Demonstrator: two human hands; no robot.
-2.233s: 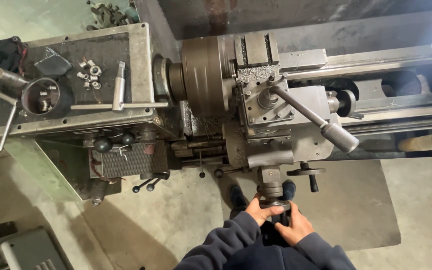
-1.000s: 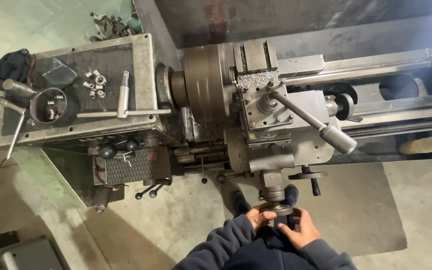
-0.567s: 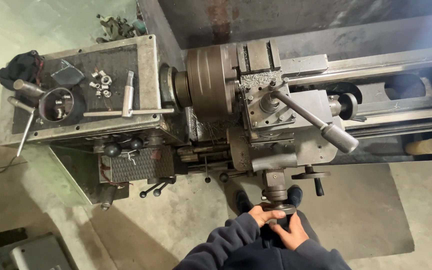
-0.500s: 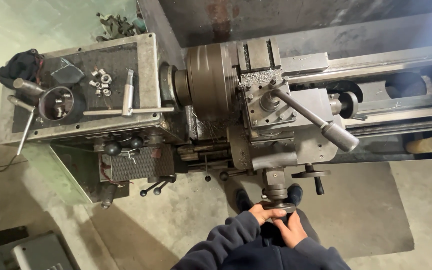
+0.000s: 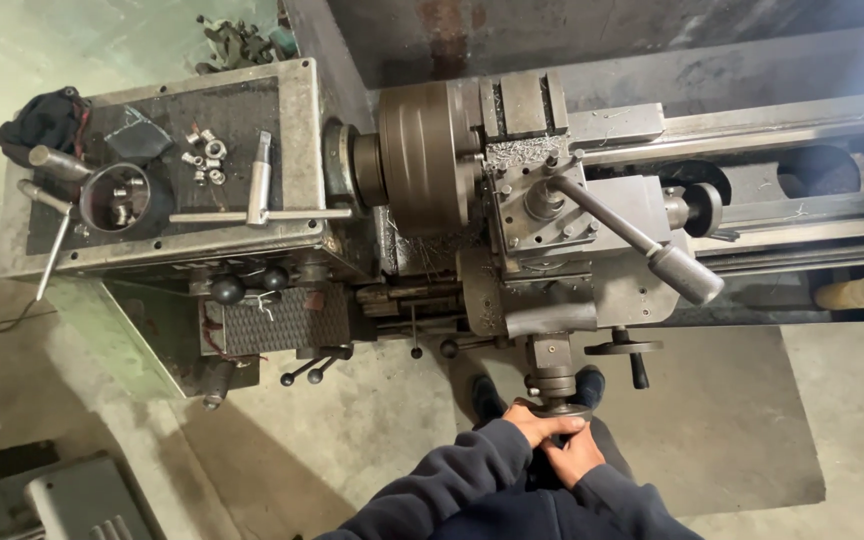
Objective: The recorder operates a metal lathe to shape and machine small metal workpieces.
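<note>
**Trainee:** Where are your hands set, and on what?

**Operator:** Both are on the cross-slide handwheel (image 5: pixel 559 407) at the front of the lathe carriage (image 5: pixel 592 290). My left hand (image 5: pixel 540 425) wraps over the rim from the near-left side, fingers closed around it. My right hand (image 5: pixel 572 458) sits just below, touching the left. Its fingers look curled, but I cannot tell whether they grip the rim or only back up the left hand.

**Trainee:** What lies ahead of your fingers?

**Operator:** Directly beyond the fingertips: the handwheel stem, then the tool post (image 5: pixel 537 195) with its long clamping lever (image 5: pixel 632 240) angled out to the right. Beyond and left of my fingers is the chuck (image 5: pixel 422 160). A smaller handwheel (image 5: pixel 624 348) sits just right of my knuckles.

**Trainee:** How is the feed best handled?

**Operator:** In my judgement:
1. Keep the grip on the rim only, sleeves clear of the chuck.
2. Turn slowly and evenly; take up backlash in one direction.
3. Let one hand drive and the other steady.
4. Watch the tool post, not the fingers.

**Trainee:** And far left?

**Operator:** The headstock top (image 5: pixel 292 110), carrying loose nuts (image 5: pixel 204 160) and a chuck key (image 5: pixel 257 195), well apart from my hands.
</note>
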